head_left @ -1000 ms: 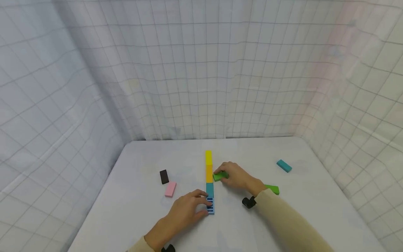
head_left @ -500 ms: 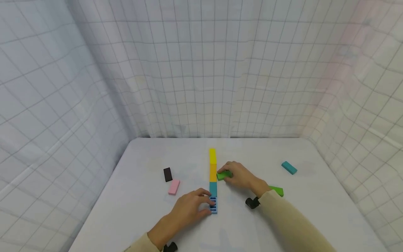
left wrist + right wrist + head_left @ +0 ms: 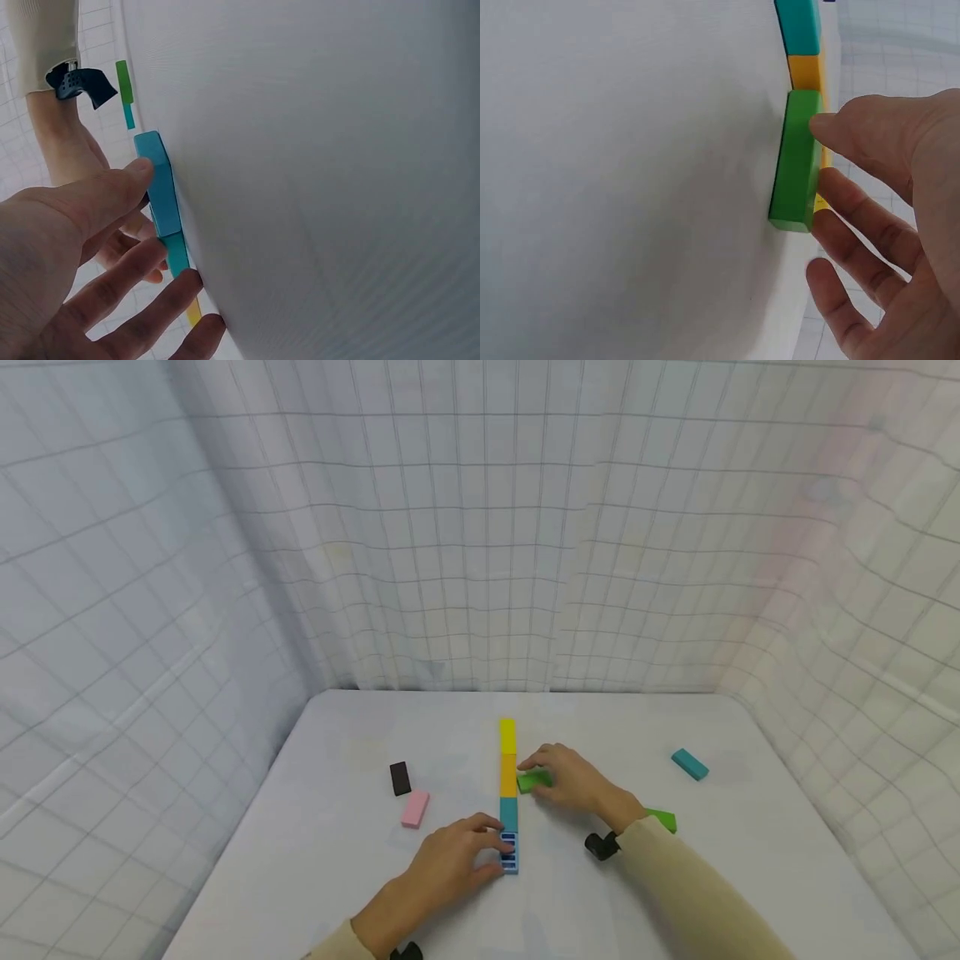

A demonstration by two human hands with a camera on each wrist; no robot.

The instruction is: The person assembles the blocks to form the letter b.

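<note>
A row of flat blocks runs away from me: light blue with hollow slots [image 3: 511,867], teal [image 3: 508,813], orange [image 3: 508,777] and yellow [image 3: 507,737]. My left hand [image 3: 446,858] holds the light blue block, thumb on its side and index finger over it; in the left wrist view the index fingertip is hidden. Another left fingertip touches the teal block. Lying crosswise against the orange block's right side is a green block [image 3: 795,161]. My right hand [image 3: 573,779] hovers over it with loosely spread fingers, the thumb [image 3: 831,129] at its edge.
Black [image 3: 401,778] and pink [image 3: 415,809] blocks lie left of the row. A second green block [image 3: 663,819] is partly behind my right wrist. Farther right lies a teal block [image 3: 690,764]. Gridded white cloth [image 3: 465,568] encloses the white table [image 3: 330,827].
My right fingers have lifted slightly from the green block, which now lies flat beside the orange one. The left hand stays on the light blue block. The head view has shifted a little.
</note>
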